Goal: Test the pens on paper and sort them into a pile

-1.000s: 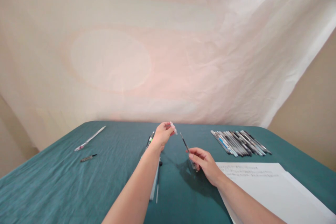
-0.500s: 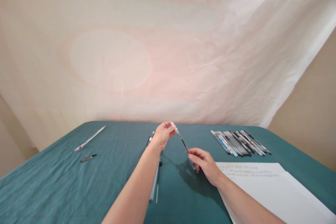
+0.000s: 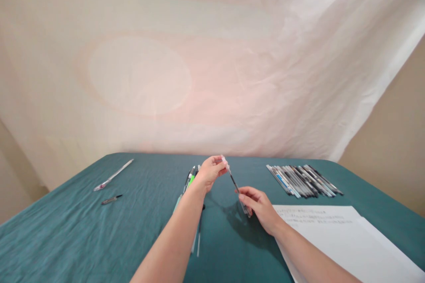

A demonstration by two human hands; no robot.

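My left hand (image 3: 211, 173) pinches the pale, translucent end of a pen refill (image 3: 234, 182), raised above the table and slanting down to the right. Lower down, my right hand (image 3: 255, 203) has its fingers closed on a clear pen barrel (image 3: 245, 208). The dark refill runs between the two hands, its lower end at the barrel; how far it sits inside is hidden by my fingers. Several pens (image 3: 190, 176), one bright green, lie beyond my left forearm, which partly covers them.
A row of pens and refills (image 3: 303, 181) lies at the right rear. White paper with writing (image 3: 318, 241) is at the right front. On the left of the green tablecloth (image 3: 66, 234) lie a long clear pen (image 3: 113, 175) and a short dark-tipped pen piece (image 3: 112, 200).
My left hand has shifted slightly right with its end of the refill, closer to my right hand, uncovering more of the pens behind it. My right hand stays in place.
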